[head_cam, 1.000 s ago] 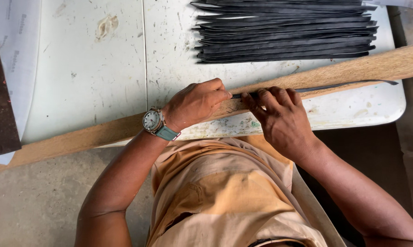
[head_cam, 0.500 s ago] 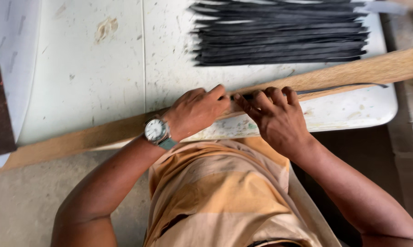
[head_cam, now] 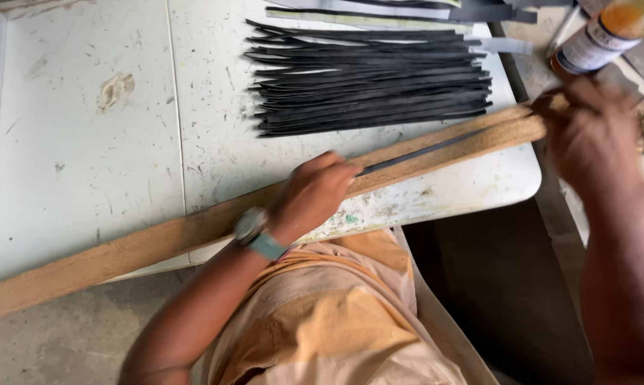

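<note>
Your left hand (head_cam: pixel 313 194) is pressing down on a long wooden board (head_cam: pixel 158 239) that is lying slantwise across the near edge of the white tabletop (head_cam: pixel 86 157), your fingers (head_cam: pixel 336 165) curled together over its far edge. A thin dark strip (head_cam: pixel 421 152) is lying along the top of the board, its near end just under those fingers. Your right hand (head_cam: pixel 593 139) is sitting at the board's far end, beyond the tabletop's corner; it is blurred, so you cannot tell whether its fingers are gripping the wood or only touching it. A stack of black strips (head_cam: pixel 372 82) is resting on the tabletop just behind the board. A bottle with an orange top (head_cam: pixel 607 32) is standing near your right hand. A watch (head_cam: pixel 254 229) is sitting on your left wrist.
</note>
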